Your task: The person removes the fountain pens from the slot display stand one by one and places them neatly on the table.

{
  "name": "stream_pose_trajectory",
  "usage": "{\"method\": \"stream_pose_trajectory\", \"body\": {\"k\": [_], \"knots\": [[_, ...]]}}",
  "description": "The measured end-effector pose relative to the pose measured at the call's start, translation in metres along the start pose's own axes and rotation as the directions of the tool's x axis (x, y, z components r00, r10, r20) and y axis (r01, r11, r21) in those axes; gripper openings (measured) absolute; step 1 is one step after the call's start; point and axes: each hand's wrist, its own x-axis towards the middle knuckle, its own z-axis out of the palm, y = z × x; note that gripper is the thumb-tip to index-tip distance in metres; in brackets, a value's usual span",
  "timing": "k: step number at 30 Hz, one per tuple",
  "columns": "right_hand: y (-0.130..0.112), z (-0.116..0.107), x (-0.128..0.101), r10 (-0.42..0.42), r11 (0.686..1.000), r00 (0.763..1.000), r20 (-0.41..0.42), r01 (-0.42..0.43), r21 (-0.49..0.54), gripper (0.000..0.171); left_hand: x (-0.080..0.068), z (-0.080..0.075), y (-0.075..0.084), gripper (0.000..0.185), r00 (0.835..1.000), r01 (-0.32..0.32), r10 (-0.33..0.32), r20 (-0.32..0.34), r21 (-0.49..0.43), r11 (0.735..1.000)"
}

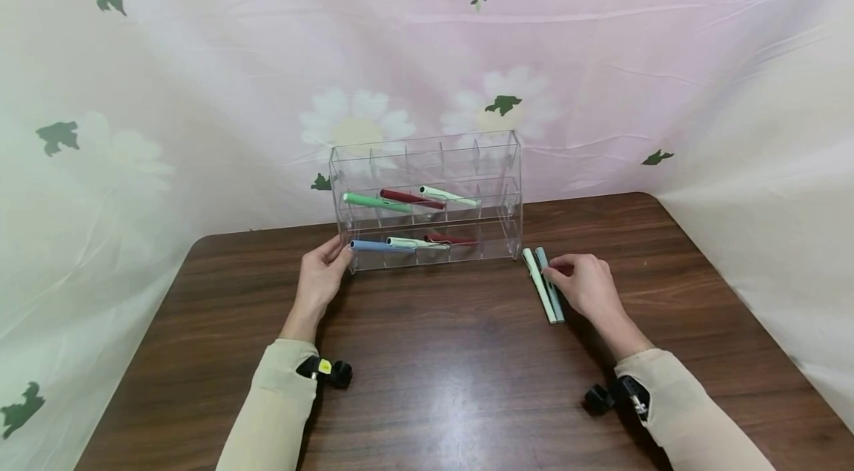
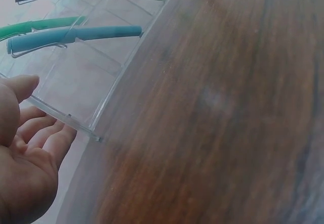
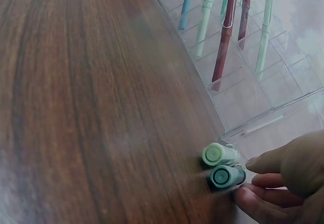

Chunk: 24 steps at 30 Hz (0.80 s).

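Rack (image 1: 497, 152) at back of bench (image 1: 434, 382), pens (image 1: 407, 242) lying in its tiers, two pens (image 1: 543, 285) on bench right of rack, left hand (image 1: 320, 282) at rack's left end, right hand (image 1: 587, 285) beside the two pens

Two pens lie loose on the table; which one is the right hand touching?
The teal pen, the outer one; the pale green pen lies beside it, farther from the right hand.

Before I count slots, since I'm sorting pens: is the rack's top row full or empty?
Empty. The rack holds three pens in its middle row and three in its bottom row; the top row shows only clear dividers.
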Motion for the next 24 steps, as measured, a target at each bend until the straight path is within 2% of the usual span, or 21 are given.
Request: {"method": "stream_pose_trajectory", "body": {"k": [6,12,17,24], "knots": [[0.002,-0.002,0.000,-0.055,0.998,0.995,-0.085,0.056,0.017,0.027,-0.001,0.003,0.002,0.050,1.000,0.000,0.000,-0.005,-0.027,1.000],[-0.003,-0.005,0.001,-0.099,0.992,0.981,-0.166,0.110,0.062,0.026,0.000,0.006,0.001,0.049,1.000,0.002,-0.002,-0.021,-0.009,1.000],[-0.007,-0.006,0.003,-0.148,0.979,0.958,-0.247,0.177,0.100,0.023,0.000,0.006,0.000,0.049,0.999,0.001,-0.001,-0.033,0.008,1.000],[-0.013,-0.005,0.006,-0.210,0.951,0.924,-0.320,0.269,0.154,0.020,0.000,0.006,0.001,0.050,1.000,0.002,-0.002,-0.030,0.001,1.000]]}}
